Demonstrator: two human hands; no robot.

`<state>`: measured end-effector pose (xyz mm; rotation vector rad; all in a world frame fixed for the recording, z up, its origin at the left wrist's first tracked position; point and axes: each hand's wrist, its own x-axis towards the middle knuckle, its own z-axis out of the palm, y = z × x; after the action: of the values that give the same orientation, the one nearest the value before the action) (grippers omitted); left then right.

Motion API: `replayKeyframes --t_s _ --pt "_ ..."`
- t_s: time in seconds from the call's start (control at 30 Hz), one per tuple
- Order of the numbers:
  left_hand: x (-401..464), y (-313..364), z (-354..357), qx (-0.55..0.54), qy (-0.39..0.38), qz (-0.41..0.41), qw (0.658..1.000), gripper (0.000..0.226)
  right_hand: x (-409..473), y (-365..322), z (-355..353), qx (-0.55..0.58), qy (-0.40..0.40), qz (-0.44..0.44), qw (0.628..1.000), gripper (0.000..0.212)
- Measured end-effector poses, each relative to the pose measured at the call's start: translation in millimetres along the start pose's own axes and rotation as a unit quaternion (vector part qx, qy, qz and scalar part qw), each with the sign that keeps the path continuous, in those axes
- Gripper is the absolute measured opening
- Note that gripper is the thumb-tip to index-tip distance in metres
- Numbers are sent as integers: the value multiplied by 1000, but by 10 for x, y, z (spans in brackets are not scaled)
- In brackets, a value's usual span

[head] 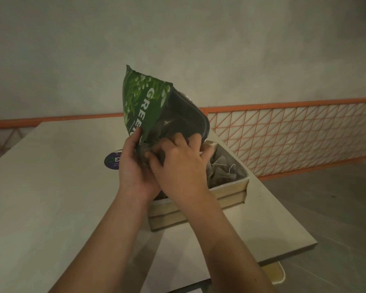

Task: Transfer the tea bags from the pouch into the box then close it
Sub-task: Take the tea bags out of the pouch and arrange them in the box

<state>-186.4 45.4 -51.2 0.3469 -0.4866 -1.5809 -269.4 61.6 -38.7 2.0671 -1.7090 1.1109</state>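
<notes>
Pale tabletop (pixel 51 197) | green foil tea pouch (pixel 154 108) upended, mouth down over open cream box (pixel 226 187) of tea bags (pixel 220 168) | left hand (pixel 133 168) grips pouch edge | right hand (pixel 178 163) fingers curled into mouth, directly above box.

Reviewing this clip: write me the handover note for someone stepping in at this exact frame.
Left hand: grips the green pouch at its lower edge, holding it upended over the box.
Right hand: fingers curled at the pouch mouth, apparently working bags out.
Box: open on the table, right of centre; several tea bags already lie inside.
Done: part of the transfer.
Left: empty whatever remains in the pouch (contents not visible), set the pouch aside, close the box.
</notes>
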Motion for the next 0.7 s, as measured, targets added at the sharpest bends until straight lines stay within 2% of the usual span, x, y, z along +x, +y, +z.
replayKeyframes --t_s 0.1,0.17,0.27,0.37,0.43,0.53,0.7 --pt "12 -4 15 -9 9 8 1000 60 -13 72 -51 78 -28 -3 997 16" --pt "31 2 15 -9 6 6 1000 57 3 131 -119 150 -52 0 987 10" --pt "52 26 40 -13 2 -3 1000 50 43 229 -178 233 -44 8 972 23" --pt "84 55 82 -27 2 -10 1000 52 96 364 -263 335 -7 32 942 39" --pt "111 81 82 -44 2 -11 999 50 164 492 -328 375 18 49 926 39" --pt "144 126 42 -63 0 -8 998 48 280 724 -369 404 41 86 910 27" --pt "167 144 -7 -71 -4 -6 997 46 451 1069 -224 388 37 161 907 12"
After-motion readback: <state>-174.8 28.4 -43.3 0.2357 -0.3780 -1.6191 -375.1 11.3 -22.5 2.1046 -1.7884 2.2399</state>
